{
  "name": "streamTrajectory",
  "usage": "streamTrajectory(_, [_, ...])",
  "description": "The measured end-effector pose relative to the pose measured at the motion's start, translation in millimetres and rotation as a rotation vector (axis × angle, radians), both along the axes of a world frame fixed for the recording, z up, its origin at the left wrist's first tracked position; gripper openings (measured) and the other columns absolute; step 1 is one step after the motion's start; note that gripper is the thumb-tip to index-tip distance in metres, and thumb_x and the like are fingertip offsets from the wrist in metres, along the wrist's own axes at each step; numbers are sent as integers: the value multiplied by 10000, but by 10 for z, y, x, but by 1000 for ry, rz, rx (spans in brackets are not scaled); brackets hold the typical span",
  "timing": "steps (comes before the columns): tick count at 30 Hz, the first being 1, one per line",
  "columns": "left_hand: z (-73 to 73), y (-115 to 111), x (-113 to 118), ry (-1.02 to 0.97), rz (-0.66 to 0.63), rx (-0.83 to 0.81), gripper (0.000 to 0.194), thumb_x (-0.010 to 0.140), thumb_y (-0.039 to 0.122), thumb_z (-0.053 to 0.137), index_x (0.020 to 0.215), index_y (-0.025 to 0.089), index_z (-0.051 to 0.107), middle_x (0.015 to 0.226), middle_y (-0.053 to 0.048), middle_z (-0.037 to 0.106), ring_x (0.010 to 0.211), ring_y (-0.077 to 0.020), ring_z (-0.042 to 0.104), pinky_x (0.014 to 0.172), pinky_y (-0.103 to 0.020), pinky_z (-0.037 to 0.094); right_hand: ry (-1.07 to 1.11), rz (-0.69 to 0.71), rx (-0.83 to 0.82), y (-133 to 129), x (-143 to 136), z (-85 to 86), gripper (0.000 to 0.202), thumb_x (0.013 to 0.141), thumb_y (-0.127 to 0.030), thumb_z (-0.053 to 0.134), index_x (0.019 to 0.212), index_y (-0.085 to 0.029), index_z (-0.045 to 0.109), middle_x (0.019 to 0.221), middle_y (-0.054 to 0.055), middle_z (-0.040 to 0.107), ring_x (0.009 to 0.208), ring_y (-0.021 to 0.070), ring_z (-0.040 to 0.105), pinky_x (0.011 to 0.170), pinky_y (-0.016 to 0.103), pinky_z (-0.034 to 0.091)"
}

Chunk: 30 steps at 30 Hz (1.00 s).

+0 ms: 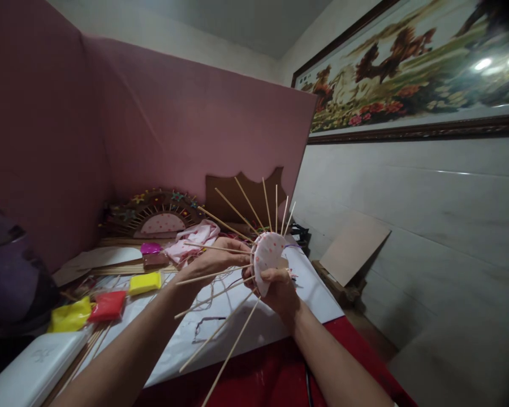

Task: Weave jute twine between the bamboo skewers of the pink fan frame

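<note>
A half-round piece (269, 251) covered in white fabric with pink dots is held up above the table. Several thin wooden sticks (233, 210) fan out from its curved edge, to the top and to the left. My right hand (282, 291) grips the piece from below, thumb across its front face. At its left edge, my left hand (229, 254) has its fingers closed around the foot of a stick; the fingertips are partly hidden by the sticks and the piece.
A finished-looking fan (163, 223) with a dotted centre leans at the back left, near crumpled pink cloth (195, 240). Yellow (145, 282) and red (108, 305) packets and a white box (38, 362) lie to the left. Brown cardboard (224, 195) stands behind. White paper (314, 288) covers the red tabletop.
</note>
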<state>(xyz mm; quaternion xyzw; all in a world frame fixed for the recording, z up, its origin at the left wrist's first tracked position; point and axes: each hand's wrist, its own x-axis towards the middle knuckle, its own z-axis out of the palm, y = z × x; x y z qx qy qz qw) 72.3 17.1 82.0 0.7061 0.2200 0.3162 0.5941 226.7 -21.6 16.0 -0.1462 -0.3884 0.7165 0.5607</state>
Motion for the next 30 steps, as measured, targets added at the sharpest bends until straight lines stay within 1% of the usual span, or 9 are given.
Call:
streamTrajectory(4, [21,-17,-39,12,-28,3,186,622,285,701,695,120,654,613,-23,616,574,-119,544,588,-252,433,27,42,25,26,4,-37,294,534,-120,566,816,-128,649,708,31,665,658,127,566,602,232,441])
streamTrajectory(8, [-3,13,-37,11,-14,-4,165,645,267,672,679,110,637,557,-19,593,503,-102,522,521,-239,405,-33,67,57,54,15,-95,264,547,-153,566,798,-127,644,681,40,656,603,134,555,566,244,429])
streamTrajectory(12, [-31,62,-19,-55,139,23,135,635,219,656,690,102,615,557,-4,576,438,-71,468,436,-211,342,-70,113,36,65,21,-155,261,544,-165,566,793,-133,639,643,28,641,561,133,553,520,234,412])
streamTrajectory(14, [-30,60,-16,-119,191,22,134,626,197,657,704,107,595,612,-10,595,489,-84,514,464,-215,379,-42,116,-1,55,17,-162,300,543,-150,567,835,-145,635,660,9,642,550,115,548,517,219,416])
streamTrajectory(18, [-18,1,-15,-203,129,-27,157,626,169,658,740,124,559,696,-12,608,587,-106,574,553,-242,449,-33,202,-2,20,1,-141,293,575,-193,594,863,-143,620,640,4,637,503,114,542,434,205,395])
streamTrajectory(21, [-24,-36,-15,-166,95,-104,159,651,186,643,737,149,516,616,20,560,473,-79,508,442,-204,379,-59,254,62,2,-7,-120,245,602,-255,608,817,-139,605,581,16,619,451,125,532,345,189,307])
streamTrajectory(24, [-56,-28,-15,-144,61,-133,158,672,200,630,759,167,502,571,48,511,386,-44,389,368,-174,265,-73,241,56,7,-1,-117,264,594,-289,639,815,-151,594,561,13,603,492,137,554,353,178,299])
streamTrajectory(26, [-86,-5,-12,-150,54,-102,146,670,186,627,769,164,523,575,50,502,391,-35,356,372,-172,234,-98,225,36,24,13,-137,294,590,-316,653,829,-155,594,565,16,606,514,144,564,367,182,315])
streamTrajectory(30, [-132,31,-3,-141,93,-54,121,665,179,624,774,141,585,626,24,525,478,-50,403,432,-185,258,-147,206,47,78,56,-218,303,614,-392,643,756,-126,609,541,41,625,452,139,561,357,184,300])
